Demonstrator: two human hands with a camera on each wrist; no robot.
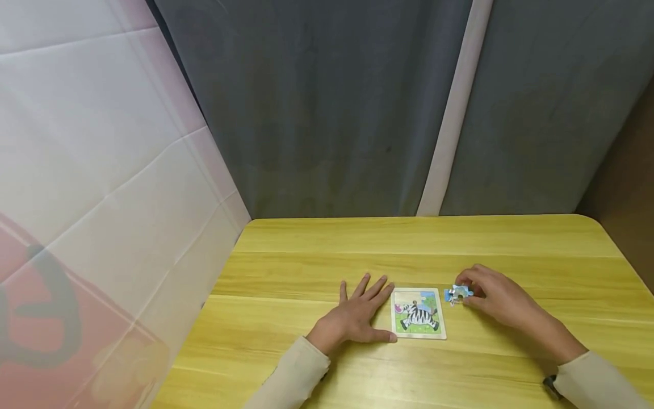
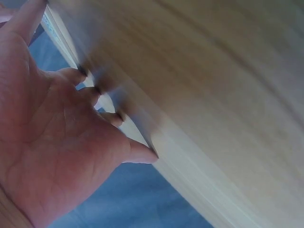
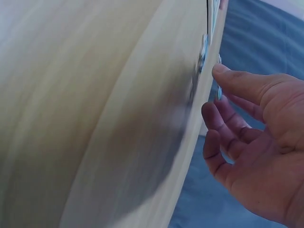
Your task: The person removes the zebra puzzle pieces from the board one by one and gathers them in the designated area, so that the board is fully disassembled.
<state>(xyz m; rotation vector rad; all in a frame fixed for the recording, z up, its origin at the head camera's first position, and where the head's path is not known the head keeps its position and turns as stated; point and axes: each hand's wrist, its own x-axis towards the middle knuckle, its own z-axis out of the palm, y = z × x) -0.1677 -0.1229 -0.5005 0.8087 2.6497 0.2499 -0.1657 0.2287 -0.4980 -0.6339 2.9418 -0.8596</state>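
Note:
A square zebra puzzle board [image 1: 421, 336] with a pale wooden rim lies flat on the table. Its upper left shows a pale bare patch. My left hand [image 1: 355, 319] is spread beside the board's left edge, thumb at the lower left corner; in the left wrist view its fingertips rest on the tabletop. Right of the board, my right hand [image 1: 498, 295] pinches a small blue and multicoloured puzzle piece [image 3: 219, 90] between thumb and fingers. Another puzzle piece [image 3: 203, 54] appears to lie on the table just past it; in the head view the two overlap.
The yellow wood-grain table [image 1: 306, 250] reaches back to a grey curtain [image 1: 317, 113] with a pale vertical strip [image 1: 455, 113]. A white printed sheet [image 1: 112, 142] hangs at the left. A brown panel [image 1: 625, 187] stands at the right.

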